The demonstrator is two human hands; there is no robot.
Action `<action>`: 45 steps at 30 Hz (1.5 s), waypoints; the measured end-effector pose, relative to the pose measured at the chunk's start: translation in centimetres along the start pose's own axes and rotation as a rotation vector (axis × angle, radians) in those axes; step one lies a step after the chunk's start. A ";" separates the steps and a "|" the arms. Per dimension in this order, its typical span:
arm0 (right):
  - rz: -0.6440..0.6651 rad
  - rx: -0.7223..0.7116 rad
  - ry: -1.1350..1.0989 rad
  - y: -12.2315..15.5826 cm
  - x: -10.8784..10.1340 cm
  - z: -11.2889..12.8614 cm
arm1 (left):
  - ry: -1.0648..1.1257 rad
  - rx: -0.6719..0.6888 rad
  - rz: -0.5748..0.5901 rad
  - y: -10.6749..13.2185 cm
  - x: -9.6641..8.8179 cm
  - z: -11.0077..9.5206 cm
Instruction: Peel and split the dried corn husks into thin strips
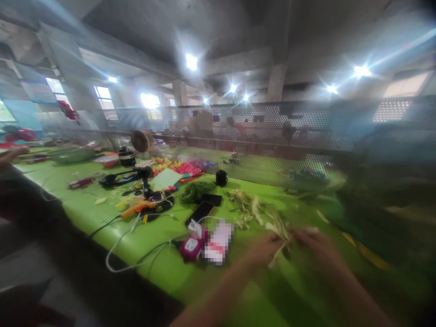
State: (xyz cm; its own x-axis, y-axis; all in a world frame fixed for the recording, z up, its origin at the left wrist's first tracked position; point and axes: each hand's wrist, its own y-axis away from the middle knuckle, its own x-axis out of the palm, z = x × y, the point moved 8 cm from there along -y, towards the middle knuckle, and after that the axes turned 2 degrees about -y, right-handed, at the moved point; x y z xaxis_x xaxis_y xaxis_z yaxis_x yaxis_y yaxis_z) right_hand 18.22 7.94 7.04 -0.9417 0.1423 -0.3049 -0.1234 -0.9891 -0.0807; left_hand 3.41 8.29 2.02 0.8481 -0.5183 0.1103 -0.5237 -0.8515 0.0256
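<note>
Pale, dry-looking leafy strips (279, 225) stand up and hang down between my hands, low over the right side of the green table. My left hand (267, 247) is closed round their lower left part. On their other side my right hand (308, 240) has its fingers curled in at the strips' edge, blurred by motion. More such strips (254, 205) lie in a loose heap just beyond my hands. What the strips are made of cannot be made out.
Left of my hands on the green table (158, 277) are a pixelated packet (218, 243), a magenta power strip (193, 245) with cables, a phone (200, 213) and an orange glue gun (136, 209). A perforated screen (238, 131) runs behind. Another person's arm (13, 155) shows far left.
</note>
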 end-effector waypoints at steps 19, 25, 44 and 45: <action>-0.036 -0.082 0.112 -0.8 -0.2 0.7 | 0.114 0.053 0.081 -3.0 0.5 0.2; 0.134 -0.057 0.106 -1.3 1.1 -1.6 | 0.294 0.007 -0.110 -2.9 -1.8 2.0; 0.063 -0.120 0.292 -1.6 1.2 -2.9 | -0.057 -0.056 -0.064 -2.1 -2.1 2.3; 0.056 -0.120 0.297 -1.6 1.1 -2.9 | -0.047 -0.062 -0.059 -2.1 -2.1 2.4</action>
State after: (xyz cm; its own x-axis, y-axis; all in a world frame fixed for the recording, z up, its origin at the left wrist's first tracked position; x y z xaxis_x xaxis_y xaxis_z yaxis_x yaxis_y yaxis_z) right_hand 18.29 9.79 4.08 -0.8114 0.1104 -0.5740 -0.0195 -0.9866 -0.1622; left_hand 2.93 10.99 -0.61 0.8795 -0.4721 0.0597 -0.4758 -0.8747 0.0920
